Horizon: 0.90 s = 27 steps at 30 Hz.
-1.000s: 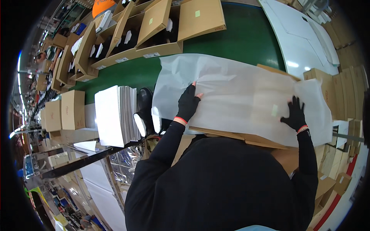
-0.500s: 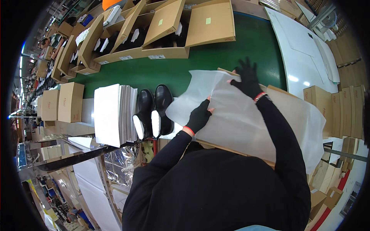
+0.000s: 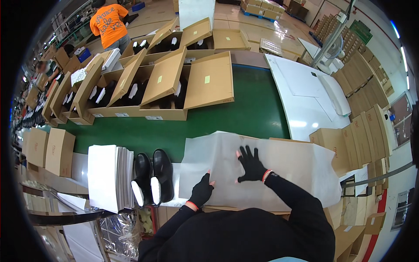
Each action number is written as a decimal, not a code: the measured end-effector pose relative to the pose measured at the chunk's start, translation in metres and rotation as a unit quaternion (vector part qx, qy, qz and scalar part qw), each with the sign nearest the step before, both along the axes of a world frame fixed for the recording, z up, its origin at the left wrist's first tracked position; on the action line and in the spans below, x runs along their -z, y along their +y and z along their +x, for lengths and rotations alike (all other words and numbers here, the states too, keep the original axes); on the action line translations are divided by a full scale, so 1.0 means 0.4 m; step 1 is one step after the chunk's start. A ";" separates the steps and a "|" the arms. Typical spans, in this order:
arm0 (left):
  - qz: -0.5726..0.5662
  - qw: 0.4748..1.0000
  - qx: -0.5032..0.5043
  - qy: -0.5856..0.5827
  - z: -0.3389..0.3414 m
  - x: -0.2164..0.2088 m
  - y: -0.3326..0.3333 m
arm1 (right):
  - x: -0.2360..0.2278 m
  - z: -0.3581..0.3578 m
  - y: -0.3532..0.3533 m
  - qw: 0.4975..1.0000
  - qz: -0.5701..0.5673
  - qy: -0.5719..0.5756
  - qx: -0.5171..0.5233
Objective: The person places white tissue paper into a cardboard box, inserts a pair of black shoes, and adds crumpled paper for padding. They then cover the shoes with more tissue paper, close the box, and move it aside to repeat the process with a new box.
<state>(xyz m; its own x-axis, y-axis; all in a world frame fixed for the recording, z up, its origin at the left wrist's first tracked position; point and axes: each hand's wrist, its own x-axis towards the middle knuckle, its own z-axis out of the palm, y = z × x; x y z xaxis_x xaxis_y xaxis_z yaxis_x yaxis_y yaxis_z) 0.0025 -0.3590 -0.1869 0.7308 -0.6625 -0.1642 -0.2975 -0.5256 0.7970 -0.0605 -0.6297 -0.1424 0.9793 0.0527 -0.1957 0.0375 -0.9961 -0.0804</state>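
"On the near part of the surface [image 3: 257,111], where is the thin paper [image 3: 292,174]?"

"It lies over brown cardboard [image 3: 290,140], to the right of the black boots [image 3: 163,170]."

"Is something held?"

"The right hand [image 3: 252,166] rests on the paper, fingers spread wide, gripping nothing. The left hand [image 3: 201,191] touches the paper near its left side; whether it pinches, I cannot tell."

The fingerless gloves [image 3: 252,166] are black, the wrapping paper [image 3: 292,170] whitish, the boots [image 3: 163,177] black, the cardboard shoeboxes [image 3: 211,83] brown, the worktop [image 3: 257,100] green, the shirt [image 3: 108,25] orange with blue lettering.
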 end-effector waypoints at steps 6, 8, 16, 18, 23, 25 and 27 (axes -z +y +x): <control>0.025 0.996 0.080 -0.013 0.016 0.019 -0.040 | 0.255 0.023 -0.074 0.983 -0.108 0.100 0.110; 0.047 0.994 0.103 -0.006 0.025 0.005 -0.042 | 0.266 0.026 -0.065 0.986 -0.116 0.028 0.118; -0.031 0.997 0.067 0.026 -0.042 -0.038 0.102 | 0.156 -0.105 0.052 0.986 -0.054 0.141 0.070; 0.018 0.996 0.061 0.070 -0.031 -0.110 0.106 | 0.189 -0.113 0.048 0.978 -0.060 0.175 0.099; -0.055 0.967 -0.116 -0.222 0.112 -0.256 0.360 | 0.152 -0.123 0.115 0.973 -0.043 0.186 0.132; 0.074 0.967 -0.164 -0.179 0.131 -0.333 0.496 | 0.159 -0.136 0.128 0.970 -0.052 0.203 0.126; 0.186 0.964 -0.165 -0.096 0.111 -0.349 0.594 | 0.174 -0.140 0.138 0.963 -0.063 0.229 0.125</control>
